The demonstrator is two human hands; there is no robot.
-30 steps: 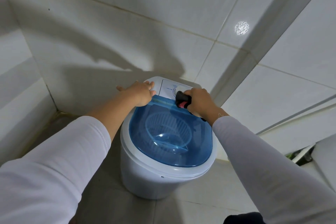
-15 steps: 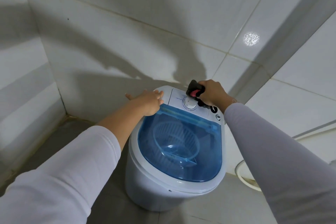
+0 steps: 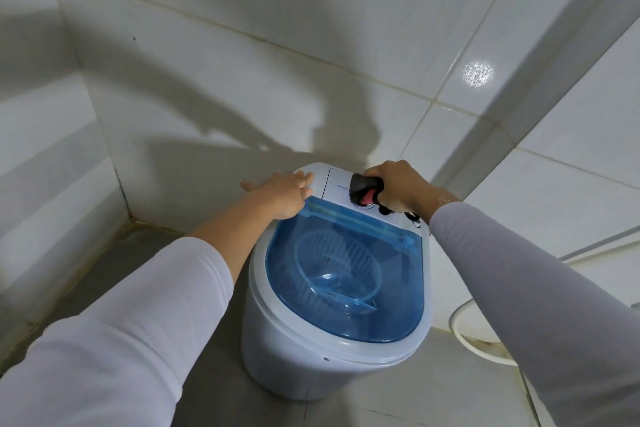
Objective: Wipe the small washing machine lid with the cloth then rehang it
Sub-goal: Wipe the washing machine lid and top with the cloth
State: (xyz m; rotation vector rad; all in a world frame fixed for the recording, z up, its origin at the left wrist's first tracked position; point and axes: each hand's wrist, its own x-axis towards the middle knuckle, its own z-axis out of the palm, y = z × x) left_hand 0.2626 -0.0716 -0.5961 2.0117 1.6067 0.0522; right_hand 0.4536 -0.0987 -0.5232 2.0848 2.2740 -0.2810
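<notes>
A small white washing machine (image 3: 294, 350) stands on the floor in a tiled corner. Its translucent blue lid (image 3: 346, 274) is down, with the basket showing through. Behind the lid is the white control panel (image 3: 337, 184). My right hand (image 3: 398, 185) is closed around a bunched black and pink cloth (image 3: 363, 191) and presses it on the panel, covering the dial. My left hand (image 3: 284, 192) rests flat, fingers together, on the machine's back left rim, holding nothing.
White tiled walls (image 3: 242, 80) close in behind and to the left. A grey tiled floor (image 3: 156, 253) surrounds the machine. A white hose (image 3: 464, 333) curves on the floor to the right, near the wall.
My right hand has carried the cloth from the lid's back edge up onto the control panel and now covers the dial. My left hand has stayed on the rim. The camera has shifted.
</notes>
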